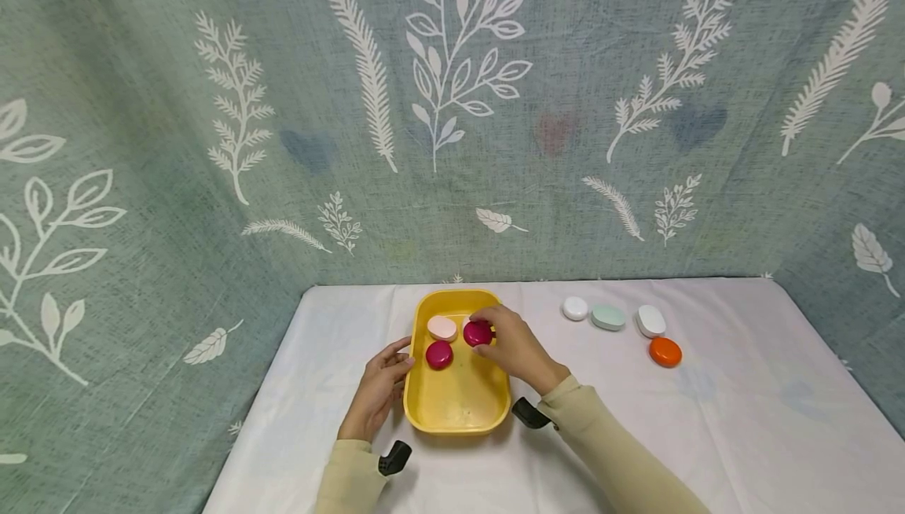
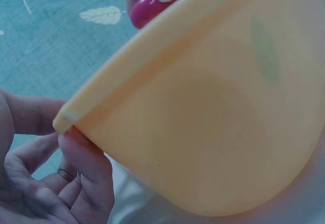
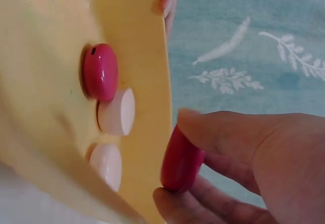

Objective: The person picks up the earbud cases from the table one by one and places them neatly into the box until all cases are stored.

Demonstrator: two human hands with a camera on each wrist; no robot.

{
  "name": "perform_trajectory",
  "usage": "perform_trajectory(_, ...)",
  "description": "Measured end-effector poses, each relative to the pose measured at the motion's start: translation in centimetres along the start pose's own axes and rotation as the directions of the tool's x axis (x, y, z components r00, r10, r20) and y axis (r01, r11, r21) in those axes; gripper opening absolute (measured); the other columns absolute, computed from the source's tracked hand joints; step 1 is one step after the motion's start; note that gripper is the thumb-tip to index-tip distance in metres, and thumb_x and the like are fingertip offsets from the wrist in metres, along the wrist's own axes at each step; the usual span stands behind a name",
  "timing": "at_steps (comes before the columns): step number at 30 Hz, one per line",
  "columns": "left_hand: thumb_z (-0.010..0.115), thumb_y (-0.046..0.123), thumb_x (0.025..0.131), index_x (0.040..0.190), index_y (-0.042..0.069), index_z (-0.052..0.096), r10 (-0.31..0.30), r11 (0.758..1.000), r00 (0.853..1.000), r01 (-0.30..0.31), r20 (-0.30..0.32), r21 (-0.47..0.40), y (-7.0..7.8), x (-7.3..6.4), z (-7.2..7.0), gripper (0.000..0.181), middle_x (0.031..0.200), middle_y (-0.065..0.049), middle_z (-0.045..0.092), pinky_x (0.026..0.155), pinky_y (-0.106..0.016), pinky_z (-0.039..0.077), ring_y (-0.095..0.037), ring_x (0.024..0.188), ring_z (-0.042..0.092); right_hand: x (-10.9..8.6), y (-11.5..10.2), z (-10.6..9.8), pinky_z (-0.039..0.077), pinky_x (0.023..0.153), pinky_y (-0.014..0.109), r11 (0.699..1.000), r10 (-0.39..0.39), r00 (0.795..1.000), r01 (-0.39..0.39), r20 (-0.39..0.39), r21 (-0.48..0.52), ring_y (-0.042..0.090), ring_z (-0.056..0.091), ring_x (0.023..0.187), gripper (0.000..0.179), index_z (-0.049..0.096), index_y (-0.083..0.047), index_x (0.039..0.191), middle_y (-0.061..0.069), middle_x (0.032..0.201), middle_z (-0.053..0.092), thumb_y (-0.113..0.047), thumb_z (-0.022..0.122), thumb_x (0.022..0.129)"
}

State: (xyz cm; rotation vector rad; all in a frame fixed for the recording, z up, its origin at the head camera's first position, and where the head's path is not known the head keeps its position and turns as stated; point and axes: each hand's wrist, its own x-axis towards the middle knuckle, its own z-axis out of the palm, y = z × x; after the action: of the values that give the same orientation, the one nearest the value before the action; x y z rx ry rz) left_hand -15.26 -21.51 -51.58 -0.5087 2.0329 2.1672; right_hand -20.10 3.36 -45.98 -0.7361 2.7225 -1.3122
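Note:
A yellow plastic tray [image 1: 458,408] stands on the white cloth. My left hand [image 1: 382,388] pinches its left rim, and the left wrist view shows the rim [image 2: 68,117] between thumb and finger. With thumb and fingertips my right hand [image 1: 519,345] holds a glossy magenta soap bar [image 1: 477,333] above the far right part of the tray. It also appears in the right wrist view as the magenta soap [image 3: 180,160]. Inside the tray lie another magenta soap [image 1: 439,354], a pale pink soap [image 1: 442,328] and a pale soap [image 3: 107,165] partly hidden by my right hand in the head view.
Right of the tray, on the cloth, lie a round white soap [image 1: 575,309], a pale green oval soap [image 1: 608,317], a white oval soap [image 1: 650,321] and an orange soap [image 1: 665,351]. A green leaf-patterned curtain [image 1: 452,207] hangs behind the table and at both sides.

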Motion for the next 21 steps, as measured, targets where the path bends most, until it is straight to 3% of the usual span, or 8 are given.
perform_trajectory(12,0.060,0.008,0.107,0.155,0.004,0.051,0.010,1.000,1.000,-0.010,0.013,0.000,0.2,-0.4,0.0,0.049,0.111,-0.009,0.058,0.060,-0.024,0.048,-0.016,0.080,0.058,1.3,0.0,1.1,0.058,0.093,0.045,0.998,0.006,0.998,-0.002,0.061,-0.065,0.029,0.064,0.099,0.037,0.073,0.004,0.115,0.017,0.110,0.067,0.006,0.087,0.081)
perform_trajectory(21,0.060,0.006,0.106,0.152,0.005,0.054,0.013,1.000,1.000,-0.013,0.009,-0.001,-0.1,0.0,-0.1,0.047,0.110,-0.008,0.058,0.060,-0.023,0.048,-0.016,0.080,0.058,1.8,0.1,1.8,0.059,0.094,0.043,0.995,0.065,0.991,-0.055,0.114,-0.085,0.027,0.064,0.098,0.036,0.073,0.003,0.115,0.016,0.109,0.066,0.005,0.087,0.081)
